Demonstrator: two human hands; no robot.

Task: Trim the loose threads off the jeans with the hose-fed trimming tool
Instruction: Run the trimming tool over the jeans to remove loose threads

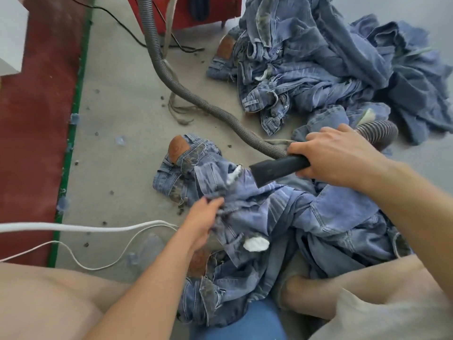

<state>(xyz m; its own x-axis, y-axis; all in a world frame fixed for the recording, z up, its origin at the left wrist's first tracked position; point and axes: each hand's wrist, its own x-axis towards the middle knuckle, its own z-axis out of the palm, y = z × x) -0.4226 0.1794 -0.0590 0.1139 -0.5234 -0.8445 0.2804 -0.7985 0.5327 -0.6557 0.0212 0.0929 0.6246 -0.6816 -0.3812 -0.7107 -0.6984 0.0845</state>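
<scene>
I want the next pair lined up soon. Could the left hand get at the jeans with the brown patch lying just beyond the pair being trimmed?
Probably yes. The left hand grips the jeans being trimmed, and the brown-patch jeans lie just beyond it with nothing between; it would have to let go first.

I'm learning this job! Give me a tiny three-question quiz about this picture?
1. True or false: the right hand grips the black nozzle.
2. What does the left hand pinch: A) the white cord, B) the jeans, C) the grey hose?
3. Fill in: more jeans lie in a ____ on the floor, top right.

Key: 1 true; 2 B; 3 pile.
</scene>
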